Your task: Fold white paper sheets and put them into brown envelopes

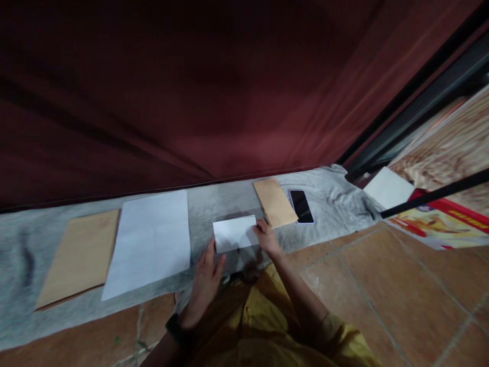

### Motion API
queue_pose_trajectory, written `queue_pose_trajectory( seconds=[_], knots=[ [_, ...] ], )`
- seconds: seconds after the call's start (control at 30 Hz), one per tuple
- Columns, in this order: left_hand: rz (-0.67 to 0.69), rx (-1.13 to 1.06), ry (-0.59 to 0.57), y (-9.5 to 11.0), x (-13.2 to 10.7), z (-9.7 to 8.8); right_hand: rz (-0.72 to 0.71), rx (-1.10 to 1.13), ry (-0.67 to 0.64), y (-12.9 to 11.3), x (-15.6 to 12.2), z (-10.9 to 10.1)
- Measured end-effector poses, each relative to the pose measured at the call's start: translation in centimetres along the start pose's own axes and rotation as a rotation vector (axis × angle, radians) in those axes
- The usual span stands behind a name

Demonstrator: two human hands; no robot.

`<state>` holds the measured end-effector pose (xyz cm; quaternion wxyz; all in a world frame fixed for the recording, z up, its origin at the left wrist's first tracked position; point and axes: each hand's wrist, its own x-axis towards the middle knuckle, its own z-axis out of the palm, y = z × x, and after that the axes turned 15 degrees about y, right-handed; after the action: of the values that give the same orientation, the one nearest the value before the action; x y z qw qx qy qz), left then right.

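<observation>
The right hand (266,238) pinches folded paper (234,234), apparently to steady it. The left hand (205,278), fingers spread, flanks the other end.

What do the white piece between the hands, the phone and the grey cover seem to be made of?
White piece: likely matte paper, thin and without gloss.
Phone: probably glass-fronted, given its smooth, dark face.
Grey cover: seemingly soft, dull fabric, wrinkled towards its right end; fibre unclear.
</observation>
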<state>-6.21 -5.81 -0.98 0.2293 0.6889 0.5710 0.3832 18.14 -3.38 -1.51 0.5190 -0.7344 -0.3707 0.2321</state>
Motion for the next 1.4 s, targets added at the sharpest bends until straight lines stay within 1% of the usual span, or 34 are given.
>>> queue_pose_trajectory(
  seconds=[0.1, 0.17, 0.2, 0.27, 0.43, 0.53, 0.63, 0.7, 0.77, 0.87, 0.93, 0.97, 1.07, 1.13, 1.2, 1.3, 1.4],
  knots=[
    [-0.322, -0.225, 0.077, 1.1, 2.6, 0.3, 0.039, 0.072, -0.035, 0.4, -0.1, -0.1],
    [-0.496, -0.357, 0.131, 1.6, 4.3, 0.7, 0.064, 0.107, -0.053, 0.5, -0.1, -0.2],
    [-0.551, -0.416, 0.140, 1.7, 5.0, 0.9, 0.074, 0.120, -0.057, 0.6, -0.2, -0.2],
    [-0.610, -0.496, 0.147, 1.8, 5.9, 1.3, 0.089, 0.137, -0.057, 0.7, -0.2, -0.2],
    [-0.627, -0.528, 0.157, 1.7, 6.1, 1.7, 0.115, 0.160, -0.056, 0.9, -0.5, -0.5],
    [-0.630, -0.527, 0.173, 1.8, 6.2, 1.7, 0.105, 0.106, -0.077, 1.1, -0.9, -0.7],
    [-0.656, -0.532, 0.180, 2.2, 6.1, 1.4, 0.085, 0.073, -0.055, 1.3, -1.1, -0.8],
    [-0.699, -0.539, 0.132, 2.6, 5.8, 1.1, 0.090, 0.066, -0.014, 1.2, -0.9, -0.8],
    [-0.728, -0.536, 0.040, 2.9, 5.3, 0.7, 0.091, 0.054, 0.030, 1.1, -0.6, -0.7],
    [-0.718, -0.494, -0.104, 3.0, 4.8, 0.3, 0.078, 0.032, 0.072, 1.0, -0.3, -0.5],
    [-0.701, -0.451, -0.144, 2.9, 4.8, 0.2, 0.054, 0.012, 0.071, 1.0, -0.3, -0.4],
    [-0.697, -0.428, -0.143, 2.8, 4.9, 0.2, 0.037, -0.002, 0.069, 0.9, -0.4, -0.4],
    [-0.720, -0.377, -0.131, 2.5, 5.4, 0.3, -0.057, -0.082, 0.086, 0.8, -1.0, -0.8],
    [-0.745, -0.347, -0.145, 2.4, 5.7, 0.4, -0.183, -0.180, 0.108, 0.6, -1.6, -1.3],
    [-0.770, -0.327, -0.159, 2.3, 5.9, 0.5, -0.342, -0.297, 0.103, 0.3, -2.4, -1.6],
    [-0.797, -0.335, -0.151, 2.0, 5.9, 0.7, -0.528, -0.434, 0.022, -0.2, -3.4, -1.3],
    [-0.769, -0.376, -0.138, 1.7, 5.6, 0.8, -0.602, -0.525, -0.065, -0.5, -3.9, -0.2]
  ],
)
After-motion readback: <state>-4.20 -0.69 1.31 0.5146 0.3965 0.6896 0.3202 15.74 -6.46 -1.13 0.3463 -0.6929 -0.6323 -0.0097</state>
